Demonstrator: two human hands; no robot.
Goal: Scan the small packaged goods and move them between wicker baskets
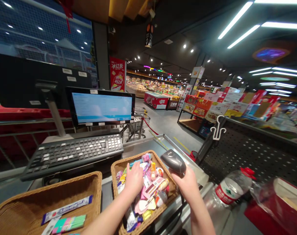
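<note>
My right hand (186,181) is closed around the handle of a dark grey barcode scanner (173,160), held above the right rim of a wicker basket (173,191). Inside this basket lie many small packaged goods, among them an orange-capped bottle (153,171) and a pink packet (153,187). My left hand (134,179) reaches in over the left side of the pile, its fingers curled among the packets. Whatever they grip is hidden. Close to the fingertips is a blue slim item (135,162).
A second wicker basket (99,182) at lower left holds a long wrapper (67,209) and a green-and-pink pack (69,224). Behind are a keyboard (77,150) and a lit monitor (103,107). A clear bottle (230,189) and a red box (268,209) stand at right.
</note>
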